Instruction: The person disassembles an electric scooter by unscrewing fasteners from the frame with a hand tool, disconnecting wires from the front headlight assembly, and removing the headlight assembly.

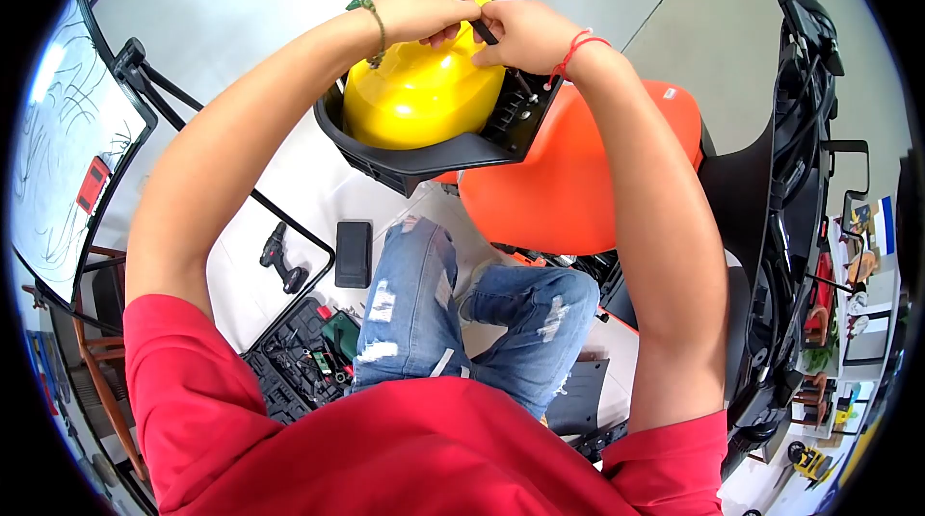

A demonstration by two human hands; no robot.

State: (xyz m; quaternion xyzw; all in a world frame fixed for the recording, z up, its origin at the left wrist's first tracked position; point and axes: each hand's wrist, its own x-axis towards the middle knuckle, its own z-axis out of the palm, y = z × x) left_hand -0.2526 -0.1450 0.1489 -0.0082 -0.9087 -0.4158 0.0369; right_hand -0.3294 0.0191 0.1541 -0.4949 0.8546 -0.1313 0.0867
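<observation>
A glossy yellow rounded shell [419, 97] sits inside a black plastic housing [414, 161] in front of me. Above the shell's far part, my left hand [436, 7] has its fingers curled and closed; what they pinch is hidden. Close beside it, my right hand [532, 36] grips a short black strip [485, 31] between thumb and fingers. The two hands' fingertips nearly meet at the strip's upper end. Screws and ribs show on the housing's right side, below my right hand. An orange panel [549, 184] extends to the right of the housing, under my right forearm.
A cordless drill [279, 258] and a black case [354, 254] lie on the floor. An open toolbox [299, 352] stands left of my legs. A whiteboard [72, 140] on a black frame is at left, a black vehicle-like frame with cables [785, 179] at right.
</observation>
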